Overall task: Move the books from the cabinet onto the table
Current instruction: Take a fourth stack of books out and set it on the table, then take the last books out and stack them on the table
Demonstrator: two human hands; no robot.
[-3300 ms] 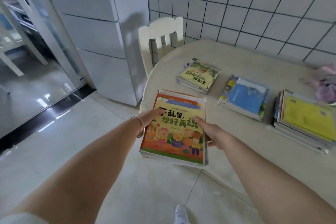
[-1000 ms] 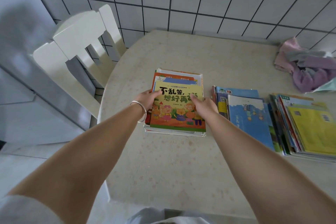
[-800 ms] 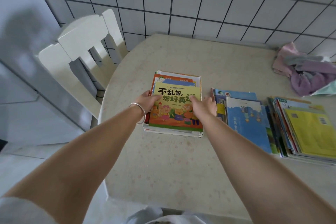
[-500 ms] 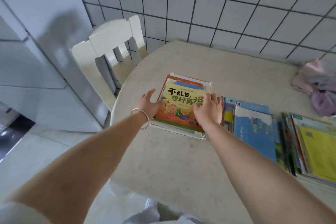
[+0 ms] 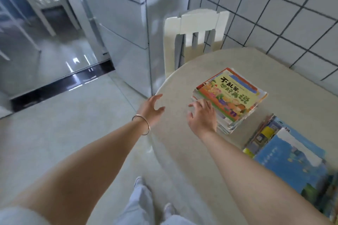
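Over the table's [image 5: 182, 151] near edge both hands hang empty with fingers spread, the left hand [image 5: 151, 108] clear, the right hand [image 5: 202, 117] just beside, perhaps brushing, the stack of books [image 5: 228, 97]. Glossy thin covers, unevenly stacked, could slide if nudged; blur hides the contact.

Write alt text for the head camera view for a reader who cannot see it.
Both hands, left hand and right hand, hover open and empty over a pale round table, beside a stack of picture books lying on it. Another pile topped by a blue book lies further right; a white chair stands by a tiled wall.
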